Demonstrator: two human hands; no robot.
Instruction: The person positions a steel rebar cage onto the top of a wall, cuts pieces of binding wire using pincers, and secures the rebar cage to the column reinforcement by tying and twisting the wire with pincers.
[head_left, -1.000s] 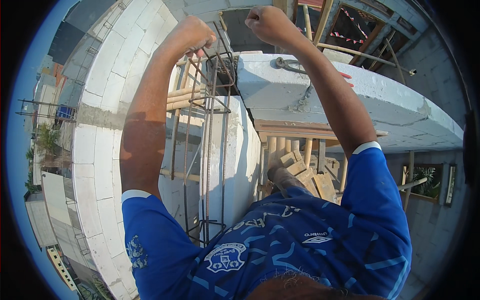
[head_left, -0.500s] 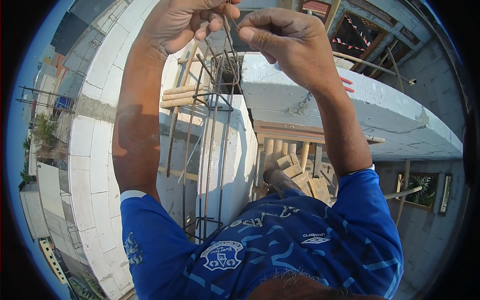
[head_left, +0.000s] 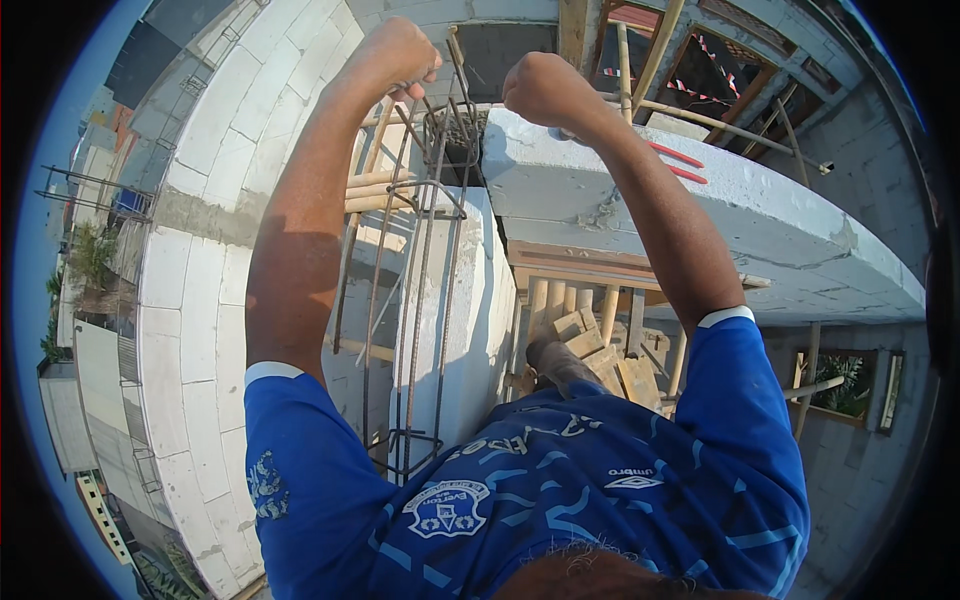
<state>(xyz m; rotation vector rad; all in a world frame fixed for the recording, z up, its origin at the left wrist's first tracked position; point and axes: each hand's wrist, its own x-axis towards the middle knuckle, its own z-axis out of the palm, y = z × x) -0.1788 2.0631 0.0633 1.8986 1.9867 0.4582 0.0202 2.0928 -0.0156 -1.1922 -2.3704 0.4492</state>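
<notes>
My left hand (head_left: 396, 56) is raised at the top of the view, its fingers curled in beside the upper end of a steel rebar cage (head_left: 421, 300). Across the cage from it, my right hand (head_left: 548, 92) is closed in a fist, the back of the hand toward me, above a pale block wall. Whatever either hand grips is hidden or too thin to see. The rebar cage has long ribbed bars tied with square stirrups. Near my right wrist, a tool with two red handles (head_left: 680, 165) rests on the wall top.
The pale block wall (head_left: 560, 160) runs off to the right, and another block wall (head_left: 190, 290) curves down the left. Bamboo poles (head_left: 375, 190) lie beside the cage. Below are stacked wooden pieces (head_left: 590, 350) and a wooden frame. More bamboo (head_left: 745, 113) crosses at upper right.
My hands, close together with a thin wire at their fingers before, have moved apart and closed into fists. The right moved slightly right and down; the wire no longer shows.
</notes>
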